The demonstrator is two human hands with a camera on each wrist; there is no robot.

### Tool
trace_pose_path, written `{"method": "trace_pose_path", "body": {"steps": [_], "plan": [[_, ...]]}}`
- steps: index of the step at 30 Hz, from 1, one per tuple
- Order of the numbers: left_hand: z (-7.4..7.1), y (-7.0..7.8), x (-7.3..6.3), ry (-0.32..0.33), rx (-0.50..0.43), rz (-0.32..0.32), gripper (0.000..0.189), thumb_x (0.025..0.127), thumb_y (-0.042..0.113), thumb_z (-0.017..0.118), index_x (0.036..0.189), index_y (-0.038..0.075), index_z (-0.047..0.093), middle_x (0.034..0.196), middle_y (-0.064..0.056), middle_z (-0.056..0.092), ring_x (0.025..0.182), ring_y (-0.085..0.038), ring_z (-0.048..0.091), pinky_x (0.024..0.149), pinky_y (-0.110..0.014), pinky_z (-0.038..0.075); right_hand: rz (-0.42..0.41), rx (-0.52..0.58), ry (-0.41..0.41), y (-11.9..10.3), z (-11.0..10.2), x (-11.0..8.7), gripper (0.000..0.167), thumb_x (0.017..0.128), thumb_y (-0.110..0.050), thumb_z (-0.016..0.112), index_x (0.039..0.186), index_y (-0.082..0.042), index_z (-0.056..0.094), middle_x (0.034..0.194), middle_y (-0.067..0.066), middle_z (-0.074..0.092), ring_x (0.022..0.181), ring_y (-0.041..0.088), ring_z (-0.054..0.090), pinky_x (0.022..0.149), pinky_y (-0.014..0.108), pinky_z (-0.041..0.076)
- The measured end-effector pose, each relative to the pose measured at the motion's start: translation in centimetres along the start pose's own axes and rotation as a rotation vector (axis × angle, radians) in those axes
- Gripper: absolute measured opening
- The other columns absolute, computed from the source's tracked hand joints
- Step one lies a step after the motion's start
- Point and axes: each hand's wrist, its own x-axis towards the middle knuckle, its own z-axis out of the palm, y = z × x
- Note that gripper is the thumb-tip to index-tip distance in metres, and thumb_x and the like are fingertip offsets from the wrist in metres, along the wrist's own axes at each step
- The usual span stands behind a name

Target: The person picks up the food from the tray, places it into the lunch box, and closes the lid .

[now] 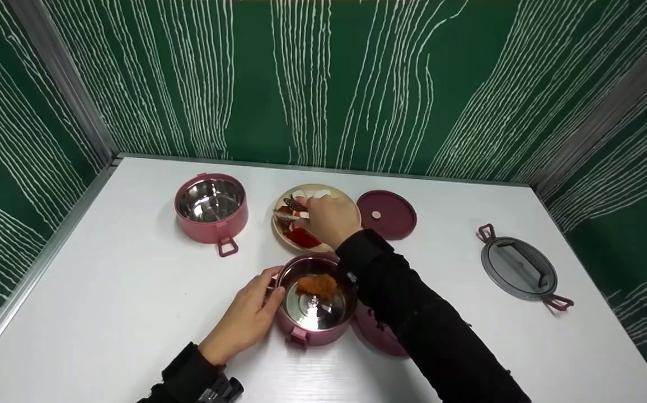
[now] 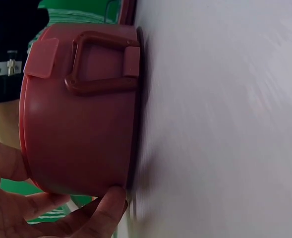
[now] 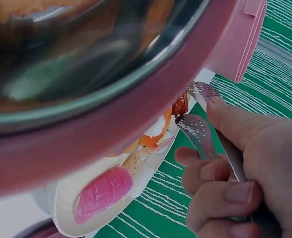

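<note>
My left hand grips the side of a pink pot beside its handle, thumb at the rim. Inside the steel-lined pot lies a browned, fried-looking piece of food. My right hand reaches beyond the pot, over a pale plate of food. It holds metal tongs with perforated tips, their two ends apart beside a reddish-brown piece. A pink sushi-like piece shows on the plate in the right wrist view. In the head view this hand hides part of the plate.
A second pink pot, its steel inside bare, stands at the back left. Right of the plate lies a dark red round lid. A grey lid with red side handles lies far right. A pink round object is partly under my right forearm.
</note>
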Motion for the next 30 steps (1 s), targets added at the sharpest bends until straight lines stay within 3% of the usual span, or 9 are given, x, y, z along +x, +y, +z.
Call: {"method": "trace_pose_path", "body": {"steps": [5, 11, 21, 25, 30], "plan": [[0.0, -0.1, 0.0, 0.011, -0.001, 0.0, 0.036, 0.097, 0.027, 0.045, 0.132, 0.02, 0.044, 0.127, -0.004, 0.053, 0.12, -0.018, 0.048, 0.101, -0.04, 0.038, -0.003, 0.075, -0.027, 0.1, 0.1, 0.1, 0.042, 0.082, -0.05, 0.062, 0.088, -0.008, 0.066, 0.072, 0.009, 0.067, 0.067, 0.026, 0.064, 0.067, 0.04, 0.049], [0.0, -0.1, 0.1, 0.002, -0.014, -0.013, 0.037, 0.097, 0.029, 0.044, 0.133, 0.02, 0.043, 0.126, -0.004, 0.054, 0.118, -0.019, 0.049, 0.101, -0.041, 0.039, 0.041, 0.144, -0.035, 0.1, 0.0, -0.1, 0.041, 0.081, -0.05, 0.062, 0.07, -0.01, 0.063, 0.066, 0.008, 0.065, 0.061, 0.026, 0.062, 0.061, 0.04, 0.048], [0.0, -0.1, 0.0, 0.005, -0.009, -0.012, 0.038, 0.097, 0.032, 0.043, 0.133, 0.02, 0.043, 0.125, -0.004, 0.054, 0.119, -0.02, 0.049, 0.101, -0.041, 0.039, 0.052, 0.001, -0.036, -0.5, -1.1, -0.1, 0.04, 0.082, -0.048, 0.062, 0.07, -0.01, 0.065, 0.065, 0.009, 0.064, 0.063, 0.026, 0.061, 0.058, 0.04, 0.049], [0.0, -0.1, 0.0, 0.008, -0.011, -0.017, 0.038, 0.097, 0.031, 0.043, 0.133, 0.02, 0.043, 0.125, -0.004, 0.054, 0.119, -0.019, 0.049, 0.101, -0.04, 0.039, 0.04, -0.009, -0.064, -0.5, -1.2, 0.3, 0.039, 0.083, -0.049, 0.06, 0.075, -0.011, 0.066, 0.065, 0.007, 0.064, 0.063, 0.024, 0.061, 0.06, 0.038, 0.049], [0.1, -0.2, 0.0, 0.001, -0.015, -0.012, 0.037, 0.097, 0.032, 0.043, 0.133, 0.021, 0.043, 0.12, -0.002, 0.055, 0.114, -0.016, 0.051, 0.097, -0.039, 0.041, 0.056, -0.01, -0.039, -0.5, -1.2, 0.4, 0.037, 0.082, -0.045, 0.061, 0.084, -0.009, 0.07, 0.069, 0.008, 0.066, 0.063, 0.026, 0.061, 0.057, 0.04, 0.051]]}}
